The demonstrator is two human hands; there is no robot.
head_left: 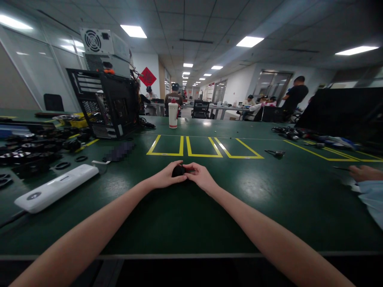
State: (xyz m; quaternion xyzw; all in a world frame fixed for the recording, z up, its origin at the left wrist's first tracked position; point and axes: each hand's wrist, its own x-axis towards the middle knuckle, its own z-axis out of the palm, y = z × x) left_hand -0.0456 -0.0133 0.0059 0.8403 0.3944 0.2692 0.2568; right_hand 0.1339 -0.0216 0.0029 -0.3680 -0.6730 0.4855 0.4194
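Between my two hands is a small rounded black object [178,171], too dark to name exactly. My left hand [166,175] curls round its left side, thumb in front and fingers behind. On its right side, my right hand [200,175] pinches with thumb and fingertips, partly hiding that edge. Both hands are low over the green tabletop [185,215]; whether the object touches the surface cannot be told. Beyond the hands, yellow tape outlines [204,155] mark the table.
On the left are a white power strip [56,187], an open black computer case [113,103] and several dark parts. A white cup [172,115] stands farther back. Small metal hardware [275,153] lies to the right. Another person's hand [363,173] rests at the right edge.
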